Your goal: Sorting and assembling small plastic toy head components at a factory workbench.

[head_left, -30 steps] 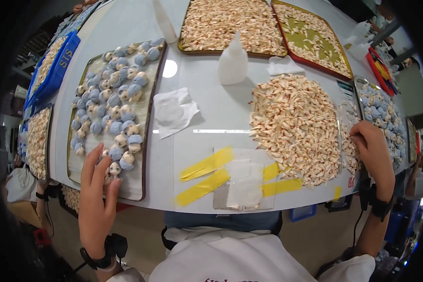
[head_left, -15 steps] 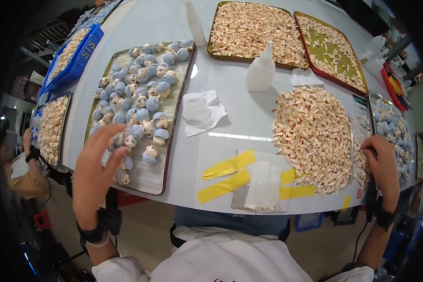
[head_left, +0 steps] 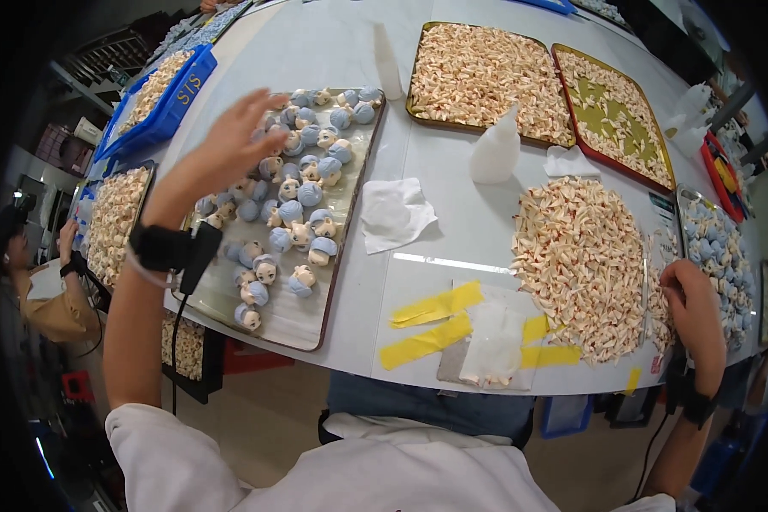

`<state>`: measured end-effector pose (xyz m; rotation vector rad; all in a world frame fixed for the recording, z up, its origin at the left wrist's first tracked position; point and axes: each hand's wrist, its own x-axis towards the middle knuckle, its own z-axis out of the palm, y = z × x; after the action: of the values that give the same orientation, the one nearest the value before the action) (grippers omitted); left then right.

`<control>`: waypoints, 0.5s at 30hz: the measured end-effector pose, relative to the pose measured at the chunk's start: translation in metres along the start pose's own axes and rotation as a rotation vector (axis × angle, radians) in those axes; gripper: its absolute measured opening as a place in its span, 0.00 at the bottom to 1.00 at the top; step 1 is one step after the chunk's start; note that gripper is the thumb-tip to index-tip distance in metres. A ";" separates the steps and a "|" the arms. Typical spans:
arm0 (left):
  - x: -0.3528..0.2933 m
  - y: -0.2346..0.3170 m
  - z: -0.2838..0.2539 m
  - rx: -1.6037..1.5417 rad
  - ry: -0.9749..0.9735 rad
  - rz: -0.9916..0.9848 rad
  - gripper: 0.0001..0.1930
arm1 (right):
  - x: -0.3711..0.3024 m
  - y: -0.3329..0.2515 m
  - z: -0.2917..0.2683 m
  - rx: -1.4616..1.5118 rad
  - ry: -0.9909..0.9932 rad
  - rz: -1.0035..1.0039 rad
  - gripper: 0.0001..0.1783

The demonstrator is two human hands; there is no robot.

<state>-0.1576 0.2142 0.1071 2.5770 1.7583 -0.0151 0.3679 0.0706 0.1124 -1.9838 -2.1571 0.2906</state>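
My left hand (head_left: 230, 145) reaches over the far left part of a metal tray (head_left: 294, 334), its fingers stretched out and a little blurred, with nothing visible in them. Standing and lying in that tray are several small doll heads (head_left: 301, 281) with light blue hair and pale faces. My hand and forearm hide some of them. My right hand (head_left: 694, 303) rests at the right edge of a big pile of small cream, red-tipped pieces (head_left: 580, 273). Its fingers are curled together; what they hold, if anything, is hidden. A thin metal strip (head_left: 646, 299) lies just left of it.
A white squeeze bottle (head_left: 496, 152) and a white cloth (head_left: 396, 215) stand mid-table. Yellow tape strips (head_left: 427, 340) hold a white pad (head_left: 492, 341) near the front edge. Trays of cream pieces (head_left: 486, 77) lie beyond. Another person (head_left: 60, 299) sits at left.
My left hand has moved from the tray's near left part to its far left part. The view has shifted slightly. My right hand stays by the pile, fingers still curled.
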 end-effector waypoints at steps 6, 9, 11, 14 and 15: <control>-0.032 0.017 0.003 -0.248 -0.192 -0.036 0.30 | 0.001 -0.004 0.002 -0.017 0.003 -0.005 0.06; -0.052 0.028 -0.006 -0.115 -0.274 -0.097 0.29 | 0.001 -0.002 -0.002 0.015 -0.015 0.044 0.06; -0.066 0.032 -0.005 -0.140 -0.256 -0.087 0.29 | 0.000 0.000 -0.001 0.012 -0.021 0.055 0.05; -0.084 0.045 -0.011 -0.165 -0.271 -0.089 0.29 | 0.001 0.004 0.005 0.065 -0.020 0.070 0.06; -0.088 0.053 -0.017 -0.144 -0.347 -0.121 0.30 | 0.002 0.002 0.004 0.032 -0.018 0.042 0.05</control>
<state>-0.1406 0.1135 0.1260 2.2049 1.7096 -0.3068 0.3685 0.0725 0.1078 -2.0193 -2.1095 0.3477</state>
